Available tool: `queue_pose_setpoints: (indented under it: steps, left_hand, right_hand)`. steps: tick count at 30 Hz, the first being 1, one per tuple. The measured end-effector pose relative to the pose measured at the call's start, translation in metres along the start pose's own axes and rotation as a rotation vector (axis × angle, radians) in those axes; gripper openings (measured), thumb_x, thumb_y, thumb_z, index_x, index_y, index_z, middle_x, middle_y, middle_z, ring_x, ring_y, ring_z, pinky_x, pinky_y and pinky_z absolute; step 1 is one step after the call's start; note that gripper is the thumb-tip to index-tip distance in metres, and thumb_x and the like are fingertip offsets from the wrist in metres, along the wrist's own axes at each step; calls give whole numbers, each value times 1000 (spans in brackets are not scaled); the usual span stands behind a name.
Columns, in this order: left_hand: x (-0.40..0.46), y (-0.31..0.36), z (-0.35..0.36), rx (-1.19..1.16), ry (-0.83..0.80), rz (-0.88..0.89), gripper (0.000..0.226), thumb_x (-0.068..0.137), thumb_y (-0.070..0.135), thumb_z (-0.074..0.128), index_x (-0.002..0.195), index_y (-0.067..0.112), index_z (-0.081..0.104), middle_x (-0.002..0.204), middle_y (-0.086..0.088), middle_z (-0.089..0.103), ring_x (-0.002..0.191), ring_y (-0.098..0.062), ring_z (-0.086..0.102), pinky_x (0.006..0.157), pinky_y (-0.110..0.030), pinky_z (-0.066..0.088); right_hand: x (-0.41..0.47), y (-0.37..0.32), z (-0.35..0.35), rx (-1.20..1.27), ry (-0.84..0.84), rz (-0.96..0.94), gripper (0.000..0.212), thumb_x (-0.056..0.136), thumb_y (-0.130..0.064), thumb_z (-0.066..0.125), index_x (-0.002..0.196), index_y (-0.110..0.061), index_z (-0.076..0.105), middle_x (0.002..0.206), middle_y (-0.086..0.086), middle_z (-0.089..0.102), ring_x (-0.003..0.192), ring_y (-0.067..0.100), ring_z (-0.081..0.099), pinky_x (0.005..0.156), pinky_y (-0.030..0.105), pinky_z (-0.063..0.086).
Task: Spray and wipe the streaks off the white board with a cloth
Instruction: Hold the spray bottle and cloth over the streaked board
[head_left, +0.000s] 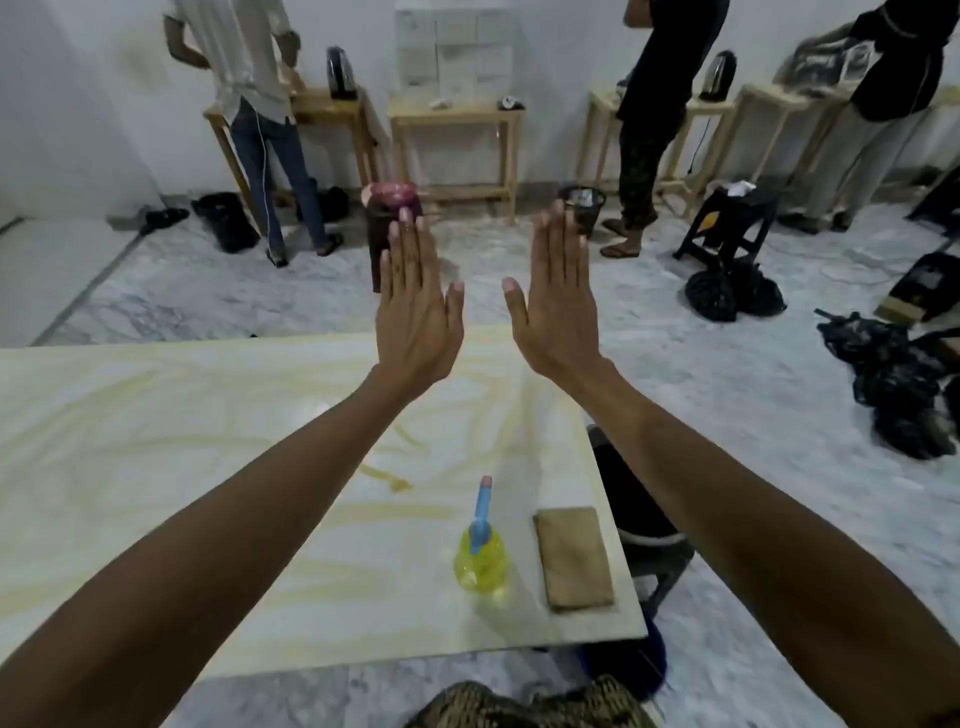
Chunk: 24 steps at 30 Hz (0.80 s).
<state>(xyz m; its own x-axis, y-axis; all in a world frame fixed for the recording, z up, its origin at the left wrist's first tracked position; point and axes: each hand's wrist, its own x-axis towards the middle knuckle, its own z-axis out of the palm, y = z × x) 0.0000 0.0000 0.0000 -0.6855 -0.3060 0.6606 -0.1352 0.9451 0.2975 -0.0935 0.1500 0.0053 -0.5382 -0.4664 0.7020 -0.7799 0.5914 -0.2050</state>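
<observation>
Forearms stretch out from bottom corners; both hands, left (418, 306) and right (558, 301), flat, fingers straight, empty, held apart mid-frame above board (156, 441). Bottle (480, 558) and cloth (574, 558) untouched, lower right. Yellow streaks remain. Nothing begun; next likely grab bottle.

No text, label, brand or number is legible anywhere.

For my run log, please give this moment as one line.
left hand open, raised | right hand open, raised | spray bottle, cloth untouched | board streaked
</observation>
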Motion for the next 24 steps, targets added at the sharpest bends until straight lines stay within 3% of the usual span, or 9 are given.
queue_pose_setpoints:
  steps: [4,9,11,13,15,16,18,20,24]
  left_hand:
    - [-93,-23,34,-92,-302,-151,69,108,20,34,163,-4,1,174,-23,-2,162,-35,-3,131,-41,-2]
    - [-195,-49,60,-160,-754,-318,74,103,1,45,164,-1,4,174,-21,1,163,-35,-1,131,-44,8]
    - [-225,-53,63,-216,-947,-405,80,101,4,52,166,6,6,175,-18,6,163,-32,4,130,-40,11]
    - [-246,-52,63,-287,-1047,-462,90,94,9,63,167,13,13,173,-16,21,161,-33,19,127,-40,23]
    - [-261,-49,66,-369,-1097,-490,100,84,19,73,168,19,19,165,-14,42,151,-35,40,117,-37,38]
    - [-266,-45,67,-411,-1102,-508,104,78,29,76,167,24,21,159,-11,51,145,-34,50,110,-34,43]
    - [-275,-38,72,-480,-1057,-546,108,71,44,81,164,30,29,146,-5,63,135,-29,59,105,-36,48]
    - [-278,-27,78,-553,-986,-581,102,74,43,88,161,29,36,139,0,64,128,-24,60,103,-37,48]
    - [-279,-6,84,-666,-799,-684,80,80,33,90,147,31,46,123,7,61,113,-16,59,97,-36,49]
  right_hand:
    - [-119,18,45,58,-301,189,67,107,-36,30,157,-1,0,166,15,-5,154,25,-7,126,39,1]
    - [-263,37,78,-8,-721,381,66,106,-36,28,158,-4,4,166,12,-4,155,23,-2,124,38,8]
    - [-310,48,84,-99,-900,396,64,102,-28,43,155,0,20,164,17,14,153,29,13,121,43,22]
    - [-345,51,88,-153,-1005,501,54,87,-15,65,136,6,53,141,28,52,134,41,49,97,45,52]
    - [-361,48,87,-173,-1014,673,47,75,-8,75,119,4,64,113,28,65,99,44,66,66,42,59]
    - [-358,42,79,-169,-1019,722,47,78,-10,74,121,4,61,112,28,63,96,44,64,66,42,58]
    - [-348,35,69,-171,-974,738,48,92,-18,60,134,2,49,126,27,53,110,42,55,83,45,53]
    - [-340,37,71,-157,-897,819,51,97,-22,50,142,-2,37,136,24,42,122,40,46,94,42,47]
    - [-330,38,74,-86,-864,1016,55,97,-20,51,144,-1,30,138,26,40,125,40,43,96,44,45]
